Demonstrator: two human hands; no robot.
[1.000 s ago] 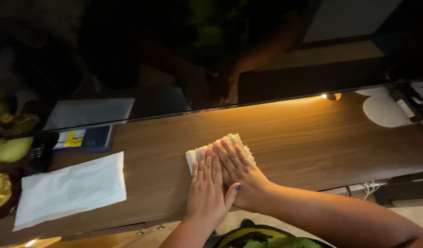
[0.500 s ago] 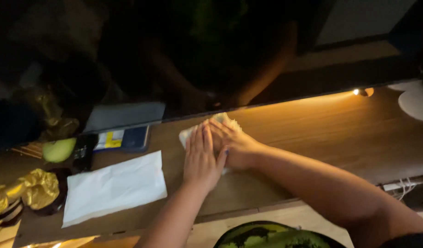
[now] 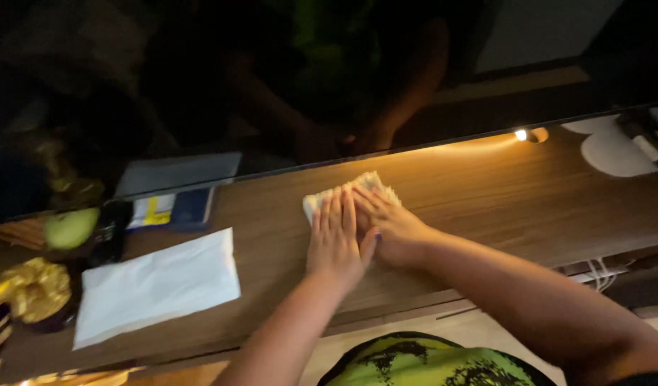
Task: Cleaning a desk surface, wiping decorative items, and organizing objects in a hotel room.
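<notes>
A pale folded cloth (image 3: 361,184) lies on the wooden counter (image 3: 486,200) close under the dark glossy back panel. My left hand (image 3: 336,239) lies flat on the cloth's left part, fingers together and pointing away from me. My right hand (image 3: 390,221) presses flat on the cloth beside it, the two hands touching at the thumbs. Most of the cloth is hidden under my palms; only its far edge shows.
A white paper napkin (image 3: 157,286) lies to the left. Farther left are a blue and yellow booklet (image 3: 168,211), a green apple (image 3: 70,227), a dark remote-like object (image 3: 111,232) and a gold foil wrapper (image 3: 36,289). A small lamp (image 3: 522,134) glows at the back right near white objects (image 3: 615,150).
The view has shifted, so hands and cloth sit differently in frame. Both hands stay flat on the cloth against the counter.
</notes>
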